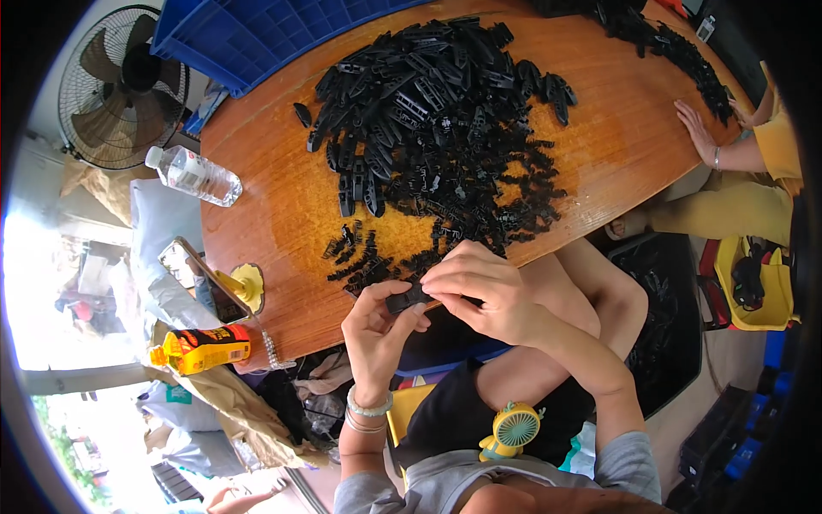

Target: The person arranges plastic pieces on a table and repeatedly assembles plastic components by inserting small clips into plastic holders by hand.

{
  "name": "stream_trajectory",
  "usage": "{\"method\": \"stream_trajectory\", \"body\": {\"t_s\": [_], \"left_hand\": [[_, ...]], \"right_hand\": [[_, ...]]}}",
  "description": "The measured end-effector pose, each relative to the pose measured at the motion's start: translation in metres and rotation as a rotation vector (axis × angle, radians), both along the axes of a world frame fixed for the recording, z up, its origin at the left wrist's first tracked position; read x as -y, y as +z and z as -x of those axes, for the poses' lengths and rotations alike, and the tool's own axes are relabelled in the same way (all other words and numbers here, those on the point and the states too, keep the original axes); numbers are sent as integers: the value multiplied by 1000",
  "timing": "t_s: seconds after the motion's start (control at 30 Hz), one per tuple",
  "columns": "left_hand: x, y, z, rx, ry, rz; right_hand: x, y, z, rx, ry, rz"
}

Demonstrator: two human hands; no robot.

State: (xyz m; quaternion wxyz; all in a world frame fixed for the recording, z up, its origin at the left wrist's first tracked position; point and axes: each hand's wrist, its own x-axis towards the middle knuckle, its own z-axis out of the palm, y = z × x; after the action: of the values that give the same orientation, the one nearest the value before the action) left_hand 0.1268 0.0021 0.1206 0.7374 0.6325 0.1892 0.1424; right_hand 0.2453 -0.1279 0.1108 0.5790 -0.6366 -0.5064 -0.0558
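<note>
Just off the table's near edge, my left hand (pixel 377 330) pinches a small black plastic part (pixel 402 300) between thumb and fingers. My right hand (pixel 481 289) meets it from the right, its fingertips pressed together at the part's end; whatever they pinch is too small or hidden to make out. Small comb-like black pieces (pixel 368 261) lie scattered on the table right beyond my hands. More of them spread into a heap of longer black plastic housings (pixel 411 90) toward the far side.
On the table's left are a water bottle (pixel 201 176), a phone (pixel 201 278) on a yellow stand (pixel 247 287) and an orange drink bottle (pixel 205 347). A blue crate (pixel 257 38) stands at the far left by a fan (pixel 124 86). A co-worker's hand (pixel 698 133) rests at the right edge.
</note>
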Motion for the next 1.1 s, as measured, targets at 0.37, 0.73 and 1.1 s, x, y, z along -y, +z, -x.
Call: {"method": "stream_trajectory", "body": {"t_s": [0.37, 0.73, 1.1], "left_hand": [[6, -2, 5, -5, -15, 75], [-11, 2, 7, -126, -435, -453], [-139, -39, -105, -345, 131, -1065]], "right_hand": [[13, 1, 11, -97, -36, 148], [49, 8, -9, -606, 314, 644], [-43, -31, -54, 254, -452, 633]]}}
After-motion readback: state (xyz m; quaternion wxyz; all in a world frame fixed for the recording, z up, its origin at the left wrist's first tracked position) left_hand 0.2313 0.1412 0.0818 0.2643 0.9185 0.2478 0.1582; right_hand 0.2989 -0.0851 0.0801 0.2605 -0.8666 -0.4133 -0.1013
